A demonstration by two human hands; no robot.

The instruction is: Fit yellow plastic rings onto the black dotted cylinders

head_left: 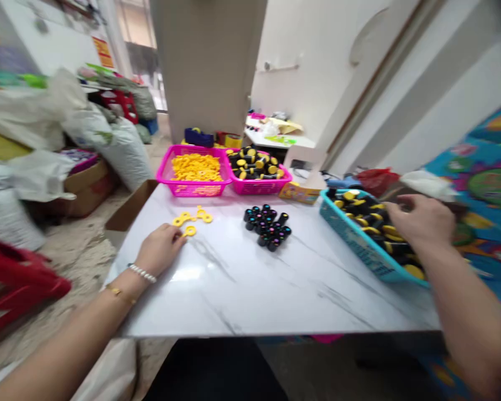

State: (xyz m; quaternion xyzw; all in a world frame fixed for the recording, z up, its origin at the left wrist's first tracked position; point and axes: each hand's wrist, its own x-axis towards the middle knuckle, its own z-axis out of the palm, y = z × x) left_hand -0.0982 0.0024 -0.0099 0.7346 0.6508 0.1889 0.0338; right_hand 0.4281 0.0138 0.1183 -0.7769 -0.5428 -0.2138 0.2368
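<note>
My left hand (162,246) rests at the table's left side, its fingertips closed on a small yellow ring piece (190,230) with a tab. Just beyond it lie a few more yellow ring pieces (183,218). Over the teal basket (357,243) on the right is my right hand (426,221), blurred, its fingers bent above black tubes with yellow ends (371,214). Whether it grips one of them is unclear. A cluster of short black cylinders (269,225) with coloured dots on top stands mid-table, between both hands.
At the back of the white marbled table (250,295) are a pink basket of yellow pieces (195,188) and a pink basket of black and yellow tubes (259,185). A small yellow box (299,193) stands beside them. A red stool (20,289) is at left.
</note>
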